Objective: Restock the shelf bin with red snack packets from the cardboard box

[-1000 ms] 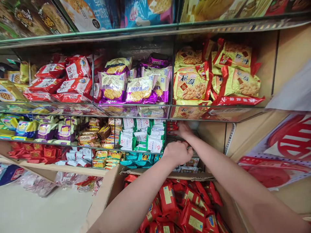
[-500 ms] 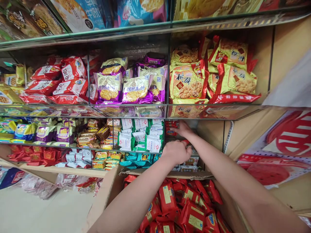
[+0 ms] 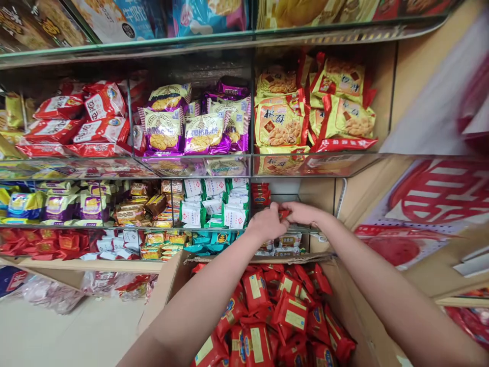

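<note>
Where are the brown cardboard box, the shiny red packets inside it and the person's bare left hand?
Brown cardboard box (image 3: 168, 282): head view, on its left wall.
Shiny red packets (image 3: 295, 318): head view, one's pale label.
Bare left hand (image 3: 266, 223): head view, back of the hand.

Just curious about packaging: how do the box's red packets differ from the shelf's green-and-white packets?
The red packets lie jumbled; the green-and-white packets sit in stacks. Several red ones show pale yellow panels; green-and-white ones show red marks. Both are wrapped.
</note>
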Demonstrator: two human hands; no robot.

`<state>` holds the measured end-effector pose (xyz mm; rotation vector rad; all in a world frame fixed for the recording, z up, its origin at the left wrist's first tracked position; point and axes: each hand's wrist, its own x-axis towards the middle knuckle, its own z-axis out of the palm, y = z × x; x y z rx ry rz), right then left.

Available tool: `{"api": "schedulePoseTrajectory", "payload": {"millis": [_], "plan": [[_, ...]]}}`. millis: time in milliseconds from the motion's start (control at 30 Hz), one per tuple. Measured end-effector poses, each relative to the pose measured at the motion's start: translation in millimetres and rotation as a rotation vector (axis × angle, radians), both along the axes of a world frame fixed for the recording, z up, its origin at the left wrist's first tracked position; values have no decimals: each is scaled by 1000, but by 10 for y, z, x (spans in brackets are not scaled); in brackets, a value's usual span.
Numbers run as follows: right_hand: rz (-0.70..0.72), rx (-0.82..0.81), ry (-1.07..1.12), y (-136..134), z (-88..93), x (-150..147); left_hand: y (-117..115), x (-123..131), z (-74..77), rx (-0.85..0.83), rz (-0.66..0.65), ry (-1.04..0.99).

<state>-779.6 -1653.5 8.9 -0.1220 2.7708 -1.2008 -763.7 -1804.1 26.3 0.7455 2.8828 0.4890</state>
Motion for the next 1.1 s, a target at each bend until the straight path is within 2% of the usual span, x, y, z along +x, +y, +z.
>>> {"api": "schedulePoseTrajectory", "payload": {"millis": [67,167,267,300,367,400,467,533,567,700,767,833,967,1100], "plan": [[-60,22,33,-6,-4,64,12,-37,-1,22,11,-37],[-237,89,148,15,107,192,18,-65,27,87,25,-82],[-418,135,281,56,266,491,-5,31,110,240,0,-67],[-450,93,302,63,303,629,-21,102,141,296,-21,-39],[-437,-116,286,53,338,933,-66,290,184,476,-91,-54],[-400,-257,261,31,336,1086,-96,397,191,607,-130,-130],[-330,-514,212,-46,300,1366,-170,607,174,936,-162,-422],[-323,-654,197,-155,224,1582,-260,786,127,1221,-103,-717],[-339,-717,201,-217,172,1663,-309,859,96,1306,-53,-802],[-465,-921,275,-479,-77,1830,-491,1064,-39,1489,97,-899],[-542,-884,364,-608,-166,1864,-562,1137,-106,1523,156,-877],[-562,-759,408,-724,-209,1897,-620,1202,-163,1556,209,-824],[-576,-413,443,-891,-227,1969,-710,1312,-237,1590,283,-789],[-549,-83,607,-974,-254,2009,-788,1376,-288,1567,283,-742]]}}
